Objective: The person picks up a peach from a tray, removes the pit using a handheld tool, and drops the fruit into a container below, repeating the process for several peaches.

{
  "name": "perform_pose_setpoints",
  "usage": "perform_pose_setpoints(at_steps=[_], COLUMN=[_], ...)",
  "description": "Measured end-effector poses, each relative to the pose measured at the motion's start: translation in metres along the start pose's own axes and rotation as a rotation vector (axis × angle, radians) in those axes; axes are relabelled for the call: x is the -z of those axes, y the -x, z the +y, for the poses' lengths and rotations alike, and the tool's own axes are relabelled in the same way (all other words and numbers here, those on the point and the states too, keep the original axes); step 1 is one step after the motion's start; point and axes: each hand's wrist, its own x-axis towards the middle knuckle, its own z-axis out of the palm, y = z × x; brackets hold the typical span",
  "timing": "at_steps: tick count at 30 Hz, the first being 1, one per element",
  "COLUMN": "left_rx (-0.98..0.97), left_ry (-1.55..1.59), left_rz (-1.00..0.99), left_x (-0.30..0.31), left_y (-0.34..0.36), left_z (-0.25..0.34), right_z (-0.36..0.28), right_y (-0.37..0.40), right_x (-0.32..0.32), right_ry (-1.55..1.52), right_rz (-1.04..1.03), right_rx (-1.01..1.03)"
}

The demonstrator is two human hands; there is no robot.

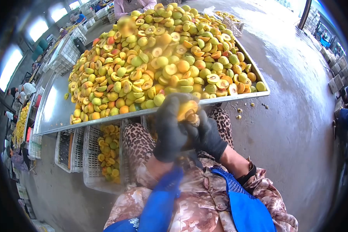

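Note:
Both my hands wear black gloves and meet just below the table's front edge, over my lap. My left hand [171,129] and my right hand [208,135] are closed together around one yellow-orange apricot [187,110], which looks split open between the fingers. A big heap of yellow, green and orange apricots [158,58], many halved, fills the metal table [54,112] in front of me. Blue sleeve covers and a patterned garment show at the bottom.
White plastic crates [91,154] under the table hold several apricot halves [108,149]. More crates [65,54] stack at the far left. Another person [129,5] stands beyond the heap. Wet concrete floor [294,116] lies to the right, with a few pits [239,114].

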Motion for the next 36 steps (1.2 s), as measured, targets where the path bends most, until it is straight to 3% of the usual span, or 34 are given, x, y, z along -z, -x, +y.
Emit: perform_pose_setpoints(at_steps=[2, 4, 7, 10, 11, 14, 16, 17, 20, 21, 24, 26, 28, 30, 32, 34, 36], left_rx=[-0.405, -0.472, -0.234, -0.250, -0.251, -0.150, 0.175, 0.163, 0.172, 0.173, 0.108, -0.027, -0.038, 0.353, -0.659, -0.691, -0.227], left_ry=[-0.555, -0.763, -0.576, -0.506, -0.530, -0.340, 0.246, 0.204, 0.190, 0.153, -0.089, -0.529, -0.499, 0.412, -1.275, -1.173, -0.564], left_rz=[-0.113, -0.170, -0.223, -0.369, -0.404, -0.281, -0.138, -0.004, -0.041, 0.109, 0.102, 0.184, 0.063, -0.114, 0.066, 0.172, 0.179], left_x=[0.009, 0.013, 0.010, 0.011, 0.018, 0.031, 0.025, 0.020, 0.049, 0.012, 0.044, 0.089, 0.115, 0.113, 0.095, 0.083, 0.076], left_y=[-0.008, -0.007, -0.007, -0.011, -0.012, -0.011, -0.003, -0.004, -0.011, -0.002, -0.008, -0.004, -0.028, -0.025, -0.010, -0.010, -0.009], left_z=[-0.010, -0.012, 0.001, 0.008, 0.005, -0.005, -0.002, -0.002, -0.011, 0.008, -0.018, -0.073, -0.089, -0.080, -0.075, -0.081, -0.065], right_z=[0.008, 0.013, -0.001, -0.013, -0.028, -0.014, -0.016, -0.013, -0.014, -0.030, -0.035, -0.031, -0.021, -0.011, -0.007, -0.010, -0.013], right_y=[-0.002, -0.001, -0.006, -0.006, -0.007, -0.006, -0.002, 0.001, 0.001, -0.006, -0.013, -0.024, -0.027, -0.027, -0.026, -0.028, -0.028], right_x=[-0.001, -0.002, 0.011, 0.034, 0.033, 0.019, 0.016, 0.016, 0.014, 0.021, 0.016, 0.020, 0.018, 0.007, 0.001, -0.001, 0.000], right_ry=[0.038, -0.099, -0.712, -1.169, -1.247, -0.804, -0.651, -0.557, -0.343, -0.278, -0.050, 0.133, 0.267, 0.272, 0.260, 0.197, 0.130], right_rz=[0.016, 0.004, -0.134, -0.312, -0.216, -0.142, -0.162, -0.191, -0.115, -0.055, 0.004, -0.034, -0.087, -0.094, -0.106, -0.073, -0.073], right_rx=[0.072, 0.054, -0.255, -0.594, -0.593, -0.484, -0.420, -0.379, -0.202, -0.130, 0.099, 0.262, 0.386, 0.369, 0.388, 0.371, 0.297])
